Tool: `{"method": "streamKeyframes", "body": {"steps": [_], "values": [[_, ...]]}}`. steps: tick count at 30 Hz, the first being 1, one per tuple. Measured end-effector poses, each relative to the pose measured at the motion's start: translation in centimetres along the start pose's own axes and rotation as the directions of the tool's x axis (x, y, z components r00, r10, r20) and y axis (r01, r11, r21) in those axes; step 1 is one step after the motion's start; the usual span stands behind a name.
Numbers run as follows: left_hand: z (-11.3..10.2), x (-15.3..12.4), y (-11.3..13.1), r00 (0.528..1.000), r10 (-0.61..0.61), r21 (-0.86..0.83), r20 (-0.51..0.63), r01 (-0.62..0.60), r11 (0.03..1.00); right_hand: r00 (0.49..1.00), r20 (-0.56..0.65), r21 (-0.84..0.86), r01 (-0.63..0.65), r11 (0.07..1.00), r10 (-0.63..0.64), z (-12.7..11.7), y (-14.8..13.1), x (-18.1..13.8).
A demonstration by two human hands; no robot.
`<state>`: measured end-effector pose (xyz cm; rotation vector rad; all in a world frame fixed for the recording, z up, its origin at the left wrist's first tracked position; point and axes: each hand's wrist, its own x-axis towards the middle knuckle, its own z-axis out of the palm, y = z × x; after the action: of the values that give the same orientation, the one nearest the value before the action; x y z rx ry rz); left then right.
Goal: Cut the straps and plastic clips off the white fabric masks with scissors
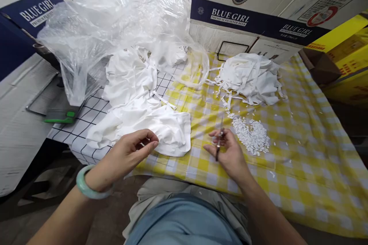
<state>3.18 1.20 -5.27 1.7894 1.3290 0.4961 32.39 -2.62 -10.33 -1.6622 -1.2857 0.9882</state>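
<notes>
My left hand (133, 149), a jade-coloured bangle (86, 183) on its wrist, hovers at the front of a heap of white fabric pieces (138, 113). Its fingers are loosely curled, with a small gap between thumb and forefinger and nothing visible between them. In my right hand (230, 153) is a small pair of scissors (220, 141), blades pointing away from me; they are slightly blurred. Just right of that hand lies a pile of small white clippings (253, 136). Beyond it sits a second heap of white fabric pieces with straps (250, 78).
A yellow checked cloth (310, 168) covers the table. Clear plastic bags (129, 19) rise behind the left heap. Printed cartons (258, 4) wall off the back, and another carton (28, 7) stands at left. A green-and-grey object (60, 111) lies at the left edge.
</notes>
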Motion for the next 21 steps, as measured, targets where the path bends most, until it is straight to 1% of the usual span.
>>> {"method": "streamKeyframes", "body": {"steps": [1, 2, 3, 4, 5, 6, 7, 8, 9, 10, 11, 13, 14, 15, 16, 17, 18, 19, 20, 21], "values": [[0.6, 0.0, 0.1, 0.999, 0.032, 0.031, -0.04, -0.031, 0.999, 0.999, 0.048, -0.021, 0.019, 1.0, -0.018, 0.9, -0.5, 0.2], [1.2, 0.2, 0.2, 0.992, 0.088, 0.09, -0.086, -0.08, 0.993, 0.995, 0.098, -0.033, 0.038, 0.999, -0.035, 1.8, -0.8, 0.3], [1.8, 0.4, 0.2, 0.981, 0.161, 0.173, -0.104, -0.141, 0.975, 0.99, 0.135, -0.033, 0.054, 0.998, -0.049, 2.6, -1.1, 0.4], [2.3, 0.7, 0.1, 0.969, 0.233, 0.266, -0.082, -0.204, 0.942, 0.986, 0.153, -0.023, 0.064, 0.998, -0.06, 3.3, -1.3, 0.4], [2.7, 0.9, -0.1, 0.959, 0.282, 0.357, -0.022, -0.256, 0.898, 0.986, 0.155, -0.008, 0.07, 0.998, -0.068, 3.7, -1.4, 0.4], [3.1, 1.1, -0.2, 0.952, 0.3, 0.432, 0.053, -0.293, 0.853, 0.986, 0.151, 0.004, 0.071, 0.997, -0.071, 4.0, -1.4, 0.4], [3.5, 1.2, -0.2, 0.949, 0.291, 0.486, 0.118, -0.311, 0.817, 0.985, 0.154, 0.008, 0.073, 0.997, -0.073, 4.0, -1.3, 0.3], [3.9, 1.2, -0.2, 0.949, 0.273, 0.517, 0.156, -0.314, 0.797, 0.982, 0.171, 0.005, 0.083, 0.997, -0.083, 4.0, -1.3, 0.2], [4.3, 1.0, -0.1, 0.95, 0.264, 0.513, 0.165, -0.311, 0.8, 0.973, 0.203, -0.003, 0.111, 0.994, -0.108, 3.8, -1.2, 0.1], [4.5, 0.7, 0.1, 0.949, 0.271, 0.467, 0.162, -0.315, 0.826, 0.958, 0.249, -0.016, 0.152, 0.988, -0.144, 3.7, -1.1, -0.1], [4.7, 0.3, 0.4, 0.942, 0.288, 0.376, 0.173, -0.334, 0.864, 0.937, 0.297, -0.035, 0.2, 0.979, -0.181, 3.5, -1.0, -0.2], [4.7, -0.5, 0.9, 0.91, 0.333, 0.142, 0.249, -0.374, 0.917, 0.901, 0.372, -0.082, 0.273, 0.958, -0.225, 3.3, -0.7, -0.6], [4.4, -0.6, 1.1, 0.892, 0.348, 0.053, 0.287, -0.378, 0.924, 0.892, 0.395, -0.111, 0.284, 0.952, -0.22, 3.1, -0.6, -0.8], [3.9, -0.5, 1.2, 0.886, 0.352, 0.012, 0.301, -0.372, 0.928, 0.89, 0.408, -0.134, 0.276, 0.952, -0.201, 2.9, -0.5, -1.1], [3.3, -0.1, 1.1, 0.898, 0.344, 0.027, 0.275, -0.365, 0.931, 0.891, 0.417, -0.142, 0.257, 0.956, -0.178, 2.5, -0.4, -1.3], [2.5, 0.5, 0.9, 0.921, 0.332, 0.091, 0.203, -0.355, 0.93, 0.89, 0.429, -0.131, 0.23, 0.964, -0.154, 2.0, -0.3, -1.5], [1.7, 1.4, 0.6, 0.941, 0.321, 0.189, 0.107, -0.336, 0.923, 0.885, 0.448, -0.11, 0.197, 0.974, -0.128, 1.3, -0.3, -1.8], [0.8, 2.5, 0.1, 0.948, 0.317, 0.293, 0.019, -0.309, 0.905, 0.876, 0.472, -0.089, 0.159, 0.983, -0.1, 0.5, -0.3, -2.1], [0.0, 3.6, -0.4, 0.947, 0.32, 0.385, -0.039, -0.281, 0.879, 0.866, 0.495, -0.075, 0.124, 0.989, -0.071, -0.4, -0.3, -2.5], [-0.7, 4.7, -0.8, 0.943, 0.326, 0.454, -0.067, -0.262, 0.852, 0.858, 0.512, -0.076, 0.093, 0.993, -0.041, -1.4, -0.3, -2.8]]}}
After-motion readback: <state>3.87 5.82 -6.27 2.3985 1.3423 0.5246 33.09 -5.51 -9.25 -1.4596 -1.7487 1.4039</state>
